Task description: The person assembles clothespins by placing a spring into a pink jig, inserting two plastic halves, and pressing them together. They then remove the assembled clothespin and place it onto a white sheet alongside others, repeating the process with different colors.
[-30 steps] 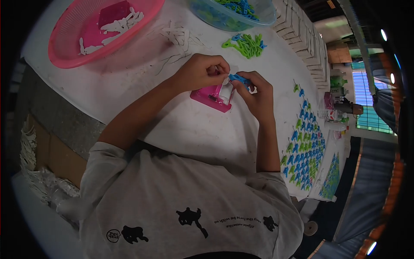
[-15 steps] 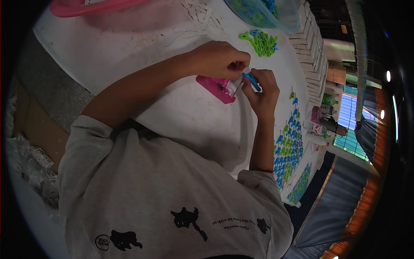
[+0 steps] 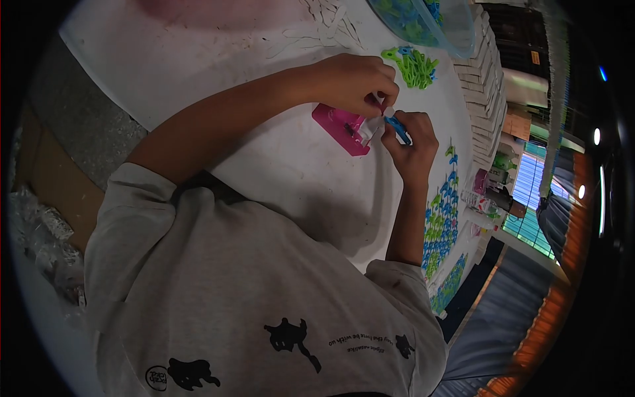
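My right hand (image 3: 415, 147) is closed around a small blue plastic piece (image 3: 398, 130). A whitish round tip (image 3: 389, 112) shows at the piece's upper end. Right beside it, my left hand (image 3: 357, 83) has its fingers pinched together close to that tip; what they grip is too small to make out. Just below my left hand, on the white table, lies a pink plastic holder (image 3: 340, 129) with a whitish part and a dark part inside. My fingers partly cover its right side.
Green and blue plastic pieces (image 3: 417, 68) lie in a pile beyond my hands. A translucent blue basin (image 3: 463, 33) holds more. Rows of such pieces (image 3: 443, 218) spread along the right of the white table (image 3: 291, 178). Stacked white boxes (image 3: 479, 86) and bottles (image 3: 486, 202) stand farther right.
The view has shifted slightly, and the pink basin has gone out of sight. My hands stay together at the blue piece, with small finger movement.
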Available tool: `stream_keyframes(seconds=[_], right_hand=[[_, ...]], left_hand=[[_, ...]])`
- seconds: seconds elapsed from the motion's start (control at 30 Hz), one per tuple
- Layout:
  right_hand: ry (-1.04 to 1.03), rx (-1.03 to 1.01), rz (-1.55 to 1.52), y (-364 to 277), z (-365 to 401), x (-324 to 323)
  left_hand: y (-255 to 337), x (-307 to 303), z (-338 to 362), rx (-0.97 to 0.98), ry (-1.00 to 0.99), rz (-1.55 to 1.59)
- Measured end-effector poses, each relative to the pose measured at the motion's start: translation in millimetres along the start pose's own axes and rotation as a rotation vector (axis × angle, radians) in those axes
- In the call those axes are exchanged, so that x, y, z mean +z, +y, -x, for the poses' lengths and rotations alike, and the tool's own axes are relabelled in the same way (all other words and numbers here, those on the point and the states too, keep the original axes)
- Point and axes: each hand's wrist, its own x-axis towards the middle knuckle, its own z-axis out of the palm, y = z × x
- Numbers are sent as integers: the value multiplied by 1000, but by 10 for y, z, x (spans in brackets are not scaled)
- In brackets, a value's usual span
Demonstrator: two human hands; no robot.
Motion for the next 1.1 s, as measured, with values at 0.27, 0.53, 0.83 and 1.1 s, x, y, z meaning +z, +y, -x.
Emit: stream_keyframes(seconds=[0.27, 0.53, 0.83, 1.1], right_hand=[[-113, 21, 12, 14, 14, -22], [-206, -11, 34, 70, -1, -37], [-312, 6, 45, 87, -17, -125], [-404, 19, 88, 98, -27, -210]], left_hand=[[-184, -93, 15, -49, 63, -134], [-244, -27, 27, -41, 50, -294], [-243, -59, 39, -73, 14, -307], [-230, -87, 26, -74, -7, -281]])
